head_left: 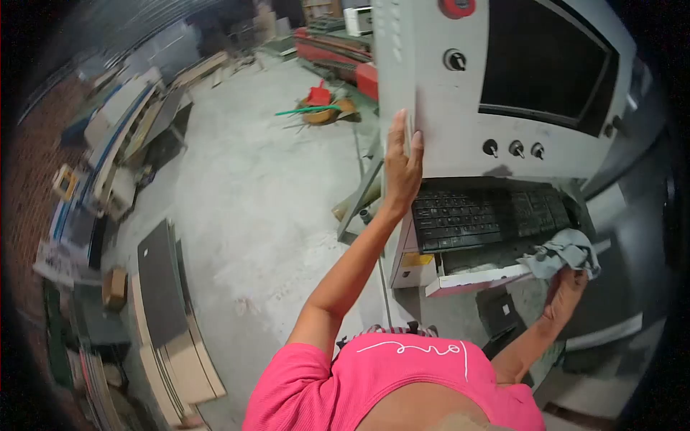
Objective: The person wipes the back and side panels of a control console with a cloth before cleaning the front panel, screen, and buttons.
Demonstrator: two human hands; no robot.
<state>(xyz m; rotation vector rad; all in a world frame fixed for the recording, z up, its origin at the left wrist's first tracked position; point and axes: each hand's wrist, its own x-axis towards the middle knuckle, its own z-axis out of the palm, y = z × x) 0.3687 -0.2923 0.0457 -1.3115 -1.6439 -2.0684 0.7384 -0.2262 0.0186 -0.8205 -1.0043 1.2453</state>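
Observation:
My left hand (404,165) lies with fingers stretched along the left edge of a white machine control cabinet (445,144). At the lower right, my right hand (566,287) grips a bunched grey-blue cloth (564,253); the cloth hides most of its fingers. The cloth is at the right front of a pulled-out drawer (478,279), by its front edge. Just above the drawer sits a black keyboard (489,215). The cabinet's upper face carries a dark screen (543,61), several black switch knobs (517,149) and a red button (457,6).
Dark and pale boards (162,287) lie stacked on the floor at left. A red dustpan (318,94) and a green stick (298,111) rest farther back, near a red machine (327,54). A black box-like object (499,312) is below the drawer.

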